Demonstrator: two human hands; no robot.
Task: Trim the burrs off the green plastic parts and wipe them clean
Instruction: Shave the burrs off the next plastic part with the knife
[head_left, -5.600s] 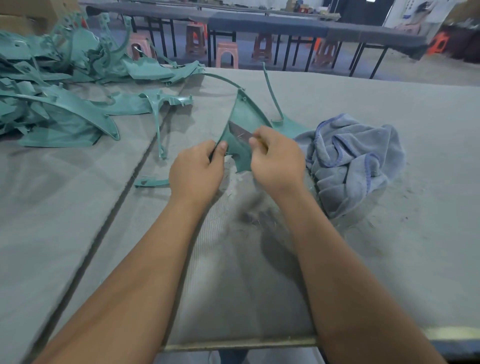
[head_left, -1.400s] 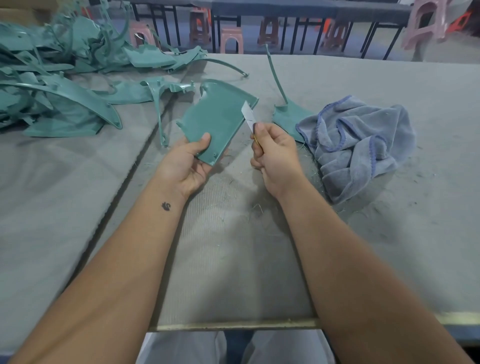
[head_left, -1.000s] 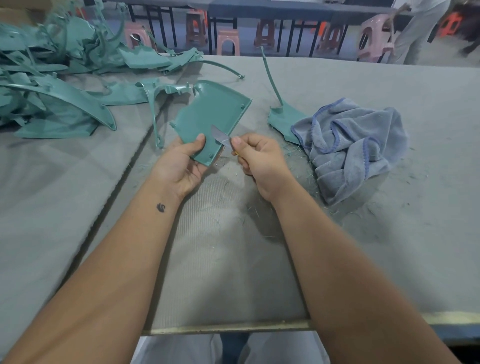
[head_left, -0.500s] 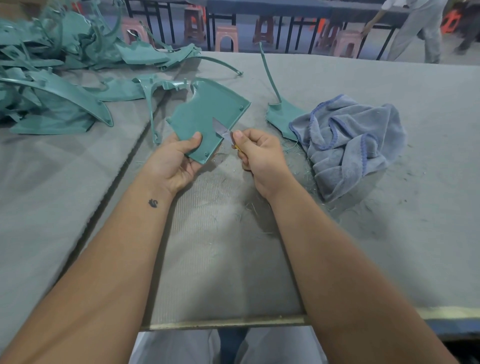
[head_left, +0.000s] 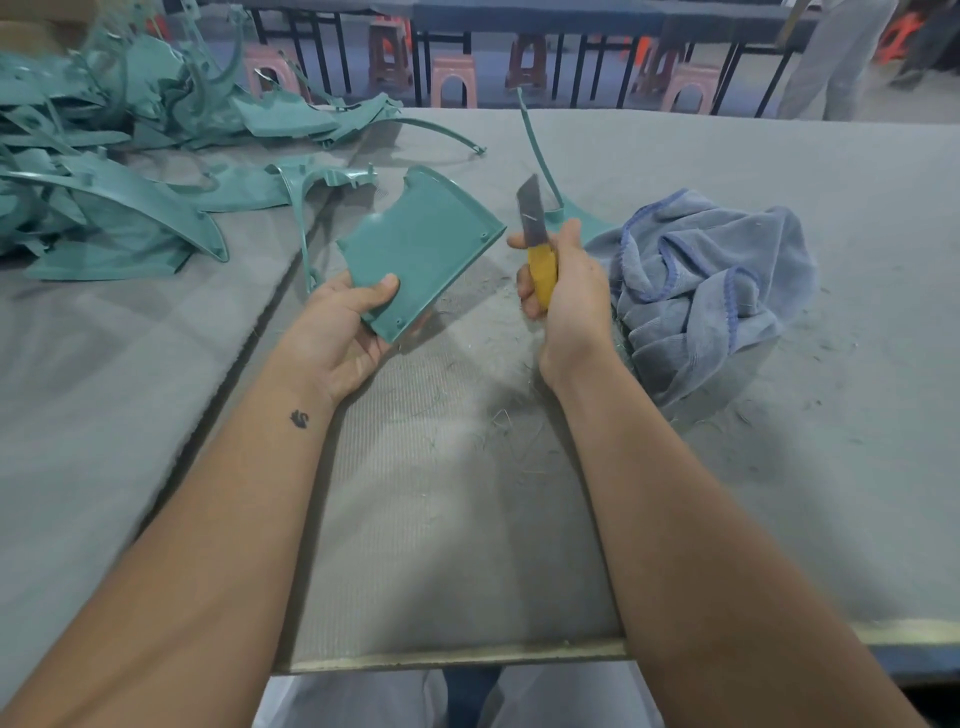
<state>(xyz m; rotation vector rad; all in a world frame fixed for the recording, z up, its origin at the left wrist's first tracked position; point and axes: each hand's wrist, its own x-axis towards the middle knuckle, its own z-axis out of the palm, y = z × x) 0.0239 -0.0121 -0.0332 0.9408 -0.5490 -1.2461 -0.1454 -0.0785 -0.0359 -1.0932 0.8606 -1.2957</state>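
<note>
**Bare blade beside a hand-held panel**

The green panel (head_left: 423, 244) is held above the desk (head_left: 779, 467), tilted, its near corner pinched in the left hand (head_left: 345, 322) with the thumb on top. The right hand (head_left: 563, 291) is wrapped around the yellow handle of a knife (head_left: 535, 244), blade up and just clear of the panel's right edge.

The main risk, as I judge it, is the blade skidding. The panel is smooth, hard, slightly glossy plastic with a raised rim, so a stroke along that rim could jump toward the left thumb, which grips the same piece. The one-corner hold also leaves the panel free to twist under pressure, which could gouge the face instead of shaving the burr.

The panel is thin and roughly fan-shaped, with a curved notch at its far edge and small round bosses near the corners. Thin curled shavings (head_left: 498, 431) litter the ribbed grey mat under the hands. A soft, crumpled blue cloth (head_left: 701, 280) with darker stitched edging lies just right of the knife hand, ready for wiping. More green parts (head_left: 114, 171), many long, curved and tangled, are heaped at the far left of the desk.
</note>
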